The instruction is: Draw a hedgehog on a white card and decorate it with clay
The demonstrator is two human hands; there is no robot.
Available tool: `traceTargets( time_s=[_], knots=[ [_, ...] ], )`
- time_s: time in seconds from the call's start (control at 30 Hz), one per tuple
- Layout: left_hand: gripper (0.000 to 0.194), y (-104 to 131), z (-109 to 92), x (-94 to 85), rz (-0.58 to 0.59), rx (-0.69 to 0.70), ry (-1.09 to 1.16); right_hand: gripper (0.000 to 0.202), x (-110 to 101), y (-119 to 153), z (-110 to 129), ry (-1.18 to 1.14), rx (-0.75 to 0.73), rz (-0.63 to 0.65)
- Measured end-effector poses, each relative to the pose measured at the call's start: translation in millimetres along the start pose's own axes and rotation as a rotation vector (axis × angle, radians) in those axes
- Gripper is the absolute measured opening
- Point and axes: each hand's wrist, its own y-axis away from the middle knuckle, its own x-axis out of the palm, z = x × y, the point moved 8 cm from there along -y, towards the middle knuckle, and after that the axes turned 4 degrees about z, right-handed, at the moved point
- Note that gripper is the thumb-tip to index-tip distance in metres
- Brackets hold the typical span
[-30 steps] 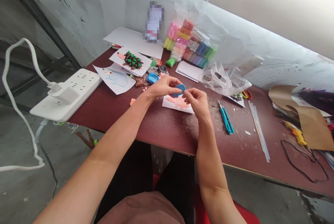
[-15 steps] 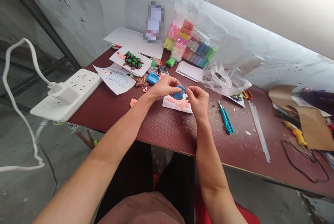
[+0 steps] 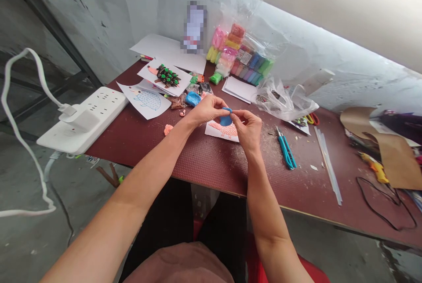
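Between my two hands is a flattened lump of blue modelling clay (image 3: pixel 225 120). My left hand (image 3: pixel 210 109) pinches it from the left, thumb and fingers closed on its upper edge. From the right, my right hand (image 3: pixel 246 128) grips the clay's top corner with thumb and forefinger. Below the clay, a white card with an orange hedgehog drawing (image 3: pixel 224 131) lies on the table, partly covered by my right hand. Another blue clay lump (image 3: pixel 193 98) sits on a bag just beyond my left wrist. A bit of orange-pink clay (image 3: pixel 168 129) lies to the left of my forearm.
The dark red table (image 3: pixel 211 164) holds a teal utility knife (image 3: pixel 286 149), clear glue sticks (image 3: pixel 328 164) and a yellow glue gun (image 3: pixel 374 166) at right. Bagged coloured clay (image 3: pixel 252 65) leans on the wall. A white power strip (image 3: pixel 82 120) stands at left, near hedgehog pictures (image 3: pixel 145 100).
My right hand has shifted slightly left, its fingertips now closer to my left fingers on the clay. The clay's upper edge is more covered by fingers.
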Motion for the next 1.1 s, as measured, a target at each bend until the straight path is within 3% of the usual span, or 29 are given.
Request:
traceTargets(
  time_s=[0.2,0.4,0.53,0.67,1.1],
  knots=[
    [0.018,4,-5,1.9,0.013,0.024,0.022,0.015,-2,0,1,-0.051,0.011,-0.009],
    [0.010,3,-8,-4.3,-0.058,0.059,0.050,0.021,-7,-3,-4,-0.033,0.011,-0.026],
    [0.018,3,-8,-1.1,-0.016,0.056,0.054,0.021,-5,-4,-3,-0.014,-0.010,0.012],
    [0.012,2,-7,2.1,0.034,0.048,0.020,0.023,-1,-5,-5,-0.021,0.011,0.050],
    [0.007,-1,-3,-8.9,-0.088,0.059,0.026,0.014,1,1,9,0.056,-0.073,0.047]
  ],
)
